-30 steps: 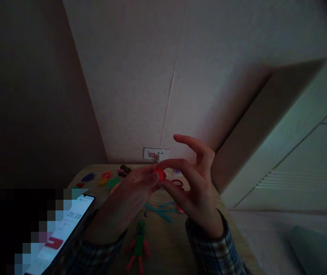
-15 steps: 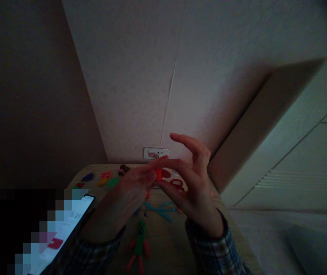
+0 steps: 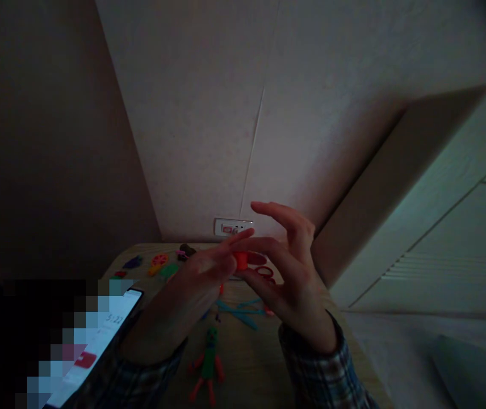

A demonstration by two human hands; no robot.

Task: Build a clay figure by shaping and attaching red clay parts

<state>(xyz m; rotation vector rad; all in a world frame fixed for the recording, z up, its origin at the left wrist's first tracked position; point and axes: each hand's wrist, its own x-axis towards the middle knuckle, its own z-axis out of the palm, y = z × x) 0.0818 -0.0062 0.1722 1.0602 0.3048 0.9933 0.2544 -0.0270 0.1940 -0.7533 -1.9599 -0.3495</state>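
Between my two hands is a small red-orange lump of modelling clay (image 3: 241, 261). My left hand (image 3: 202, 272) pinches it from the left, the thumb lying against it. The thumb and a bent finger of my right hand (image 3: 288, 272) close on its right side, while the index finger stays raised and curved. Below the hands a clay figure (image 3: 209, 363) with a green body and reddish arms and legs lies on the table. Blue modelling tools (image 3: 241, 312) lie crossed beyond it. Red-handled scissors (image 3: 264, 272) are partly hidden behind my right hand.
The wooden table (image 3: 251, 363) meets the wall, where a socket plate (image 3: 230, 228) sits. At the back left are a red wheel-like piece (image 3: 160, 259), a green piece (image 3: 168, 271), a dark blue piece (image 3: 132, 262) and a brown lump (image 3: 187, 250). A lit phone (image 3: 98, 346) leans at left.
The view has shifted slightly. Both hands keep almost the same grip on the red-orange clay, and the phone's timer reading has advanced.
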